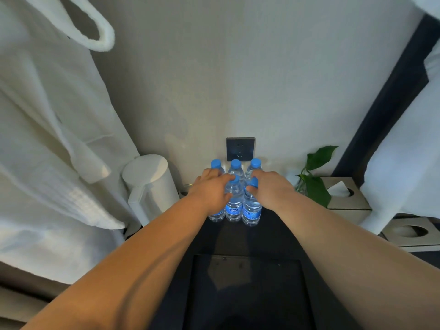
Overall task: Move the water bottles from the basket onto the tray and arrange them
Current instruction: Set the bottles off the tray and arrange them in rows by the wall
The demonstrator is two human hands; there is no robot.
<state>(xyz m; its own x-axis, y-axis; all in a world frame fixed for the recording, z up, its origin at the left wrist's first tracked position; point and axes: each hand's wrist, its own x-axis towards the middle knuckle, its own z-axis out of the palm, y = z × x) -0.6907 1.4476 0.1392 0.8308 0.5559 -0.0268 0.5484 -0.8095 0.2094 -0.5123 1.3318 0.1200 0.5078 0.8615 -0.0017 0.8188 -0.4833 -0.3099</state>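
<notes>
Several clear water bottles with blue caps and blue labels stand upright in two rows against the wall on a dark surface [238, 236]. The back row shows three caps [235, 163]. My left hand [210, 190] lies over the front left bottle [216, 216], fingers reaching the cap of the front middle bottle [234, 206]. My right hand [271, 186] is closed around the neck of the front right bottle [251, 211]. A black rectangular basket [307, 294] sits near me between my forearms; its inside looks dark and I cannot tell what it holds.
A white kettle [150, 182] stands left of the bottles, beside a hanging white bathrobe [47, 139]. A dark wall socket [240, 148] is behind the bottles. To the right are a green plant [314, 184], a tissue box [345, 194] and another square holder [409, 232].
</notes>
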